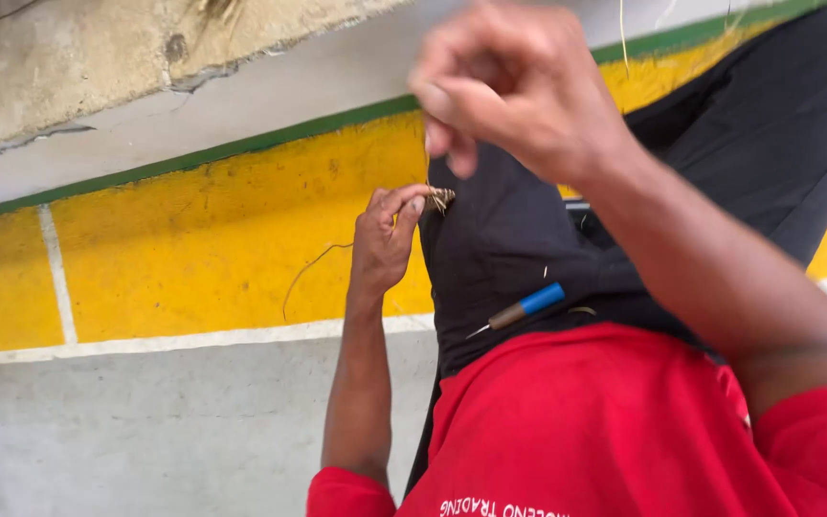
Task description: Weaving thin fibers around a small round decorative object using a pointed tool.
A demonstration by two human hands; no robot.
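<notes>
I pinch the small fibre knot in my left hand at my knee, my right hand above pinching its thin strand, best kept taut

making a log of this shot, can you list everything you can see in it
woven fibre piece: one, brown, small, pinched at the left fingertips over the knee
loose fibre strand: one, pale tan, thin, curving down left of the left hand
awl: one, blue handle, brown collar, metal point, lying on the lap
floor band: yellow with white lines and a green edge, on the grey floor
trousers: black, across the lap
shirt: red, bottom of frame
left hand: pinching the woven piece
right hand: raised, blurred, fingers pinched together, what they hold too fine to tell
</notes>
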